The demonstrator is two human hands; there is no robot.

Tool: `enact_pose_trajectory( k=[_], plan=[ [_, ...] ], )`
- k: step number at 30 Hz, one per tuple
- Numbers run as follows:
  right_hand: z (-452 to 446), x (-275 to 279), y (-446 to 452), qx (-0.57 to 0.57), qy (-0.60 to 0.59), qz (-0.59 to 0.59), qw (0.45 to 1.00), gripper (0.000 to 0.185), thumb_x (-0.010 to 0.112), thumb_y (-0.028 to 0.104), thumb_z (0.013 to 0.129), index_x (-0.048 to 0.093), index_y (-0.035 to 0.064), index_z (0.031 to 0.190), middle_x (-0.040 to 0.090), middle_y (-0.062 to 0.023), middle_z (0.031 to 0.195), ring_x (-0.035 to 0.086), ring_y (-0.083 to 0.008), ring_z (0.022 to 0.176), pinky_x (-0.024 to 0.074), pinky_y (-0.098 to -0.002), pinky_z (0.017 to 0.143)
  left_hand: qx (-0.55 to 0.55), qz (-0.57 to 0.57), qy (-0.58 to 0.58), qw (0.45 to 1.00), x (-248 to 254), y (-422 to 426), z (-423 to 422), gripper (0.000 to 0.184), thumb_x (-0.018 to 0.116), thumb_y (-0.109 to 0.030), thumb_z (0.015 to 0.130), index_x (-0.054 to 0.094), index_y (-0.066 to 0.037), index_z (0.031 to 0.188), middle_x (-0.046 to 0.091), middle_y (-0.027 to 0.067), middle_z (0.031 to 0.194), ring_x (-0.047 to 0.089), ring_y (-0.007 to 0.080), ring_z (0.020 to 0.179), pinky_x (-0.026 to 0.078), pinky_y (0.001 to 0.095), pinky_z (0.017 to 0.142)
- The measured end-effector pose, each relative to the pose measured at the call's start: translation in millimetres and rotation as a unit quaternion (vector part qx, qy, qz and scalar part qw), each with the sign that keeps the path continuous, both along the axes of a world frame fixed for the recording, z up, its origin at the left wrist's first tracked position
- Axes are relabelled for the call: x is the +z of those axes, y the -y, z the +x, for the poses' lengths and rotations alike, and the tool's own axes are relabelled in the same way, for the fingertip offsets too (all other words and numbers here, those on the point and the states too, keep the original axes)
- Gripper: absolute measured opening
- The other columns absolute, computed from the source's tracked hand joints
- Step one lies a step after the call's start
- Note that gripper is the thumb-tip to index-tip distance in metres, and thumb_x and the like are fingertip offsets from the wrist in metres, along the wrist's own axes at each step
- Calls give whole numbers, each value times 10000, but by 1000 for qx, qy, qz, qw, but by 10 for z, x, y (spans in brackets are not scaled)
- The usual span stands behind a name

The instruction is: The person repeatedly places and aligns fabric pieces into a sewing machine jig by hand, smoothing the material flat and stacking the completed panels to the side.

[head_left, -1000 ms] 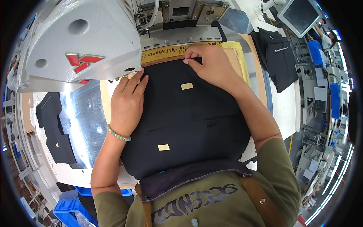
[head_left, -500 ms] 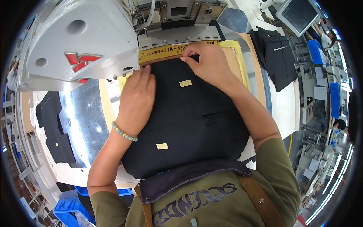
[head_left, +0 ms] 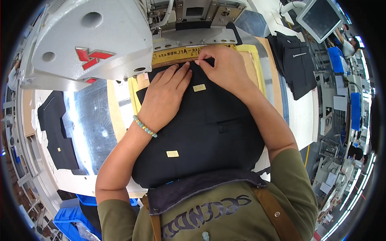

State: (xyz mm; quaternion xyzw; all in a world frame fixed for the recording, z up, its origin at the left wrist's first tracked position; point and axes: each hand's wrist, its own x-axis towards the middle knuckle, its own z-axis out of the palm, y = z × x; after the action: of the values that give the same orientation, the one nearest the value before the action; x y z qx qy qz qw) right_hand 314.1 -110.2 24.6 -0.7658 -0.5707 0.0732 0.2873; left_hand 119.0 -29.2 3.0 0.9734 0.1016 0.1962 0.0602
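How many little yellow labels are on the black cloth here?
3: the upper label and the lower label on the middle cloth, plus a third label on the left cloth. Folds may hide more.

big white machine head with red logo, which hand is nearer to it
Left. The left hand lies on the black fabric just right of the machine head; the right hand is farther right, at the fabric's far edge.

The bare left hand point(head_left: 165, 95) hides part of the smooth black fabric point(head_left: 195, 128); the bare right hand point(head_left: 227, 69), some lettering on the flat yellow strip point(head_left: 175, 56). The top edge crops the white machine head point(head_left: 88, 38).
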Motion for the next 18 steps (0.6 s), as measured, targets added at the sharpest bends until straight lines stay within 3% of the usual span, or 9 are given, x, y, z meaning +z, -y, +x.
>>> enact_pose_trajectory(
  k=[10,11,14,18],
  plan=[
    [443,81,349,-40,-2,6,999,106,764,114,809,747,17,850,716,-97,822,645,-248,669,501,-318,636,6,17,-12,1000,-14,26,-34,480,618,-17,850,603,-20,1329,572,85,1456,565,292,1269,480,404,1014],
    [524,77,417,-44,-1,-20,999,122,767,111,819,751,14,891,723,-91,897,667,-262,761,524,-347,697,5,15,-13,1000,-21,26,-35,480,618,-20,854,600,-18,1334,568,87,1460,561,292,1275,477,405,1020],
    [489,159,530,4,178,31,983,133,733,98,859,764,45,977,729,-94,1045,678,-281,932,536,-364,817,3,13,-14,1000,-38,17,-37,480,618,-30,864,593,-11,1344,559,91,1469,549,291,1291,467,404,1036],
    [82,243,505,145,99,38,984,257,686,63,885,738,62,1137,694,-91,1226,639,-295,1155,514,-389,982,3,13,-13,1000,-57,23,-37,487,620,-39,867,585,-5,1351,557,100,1469,539,288,1306,459,401,1049]
  ],
)
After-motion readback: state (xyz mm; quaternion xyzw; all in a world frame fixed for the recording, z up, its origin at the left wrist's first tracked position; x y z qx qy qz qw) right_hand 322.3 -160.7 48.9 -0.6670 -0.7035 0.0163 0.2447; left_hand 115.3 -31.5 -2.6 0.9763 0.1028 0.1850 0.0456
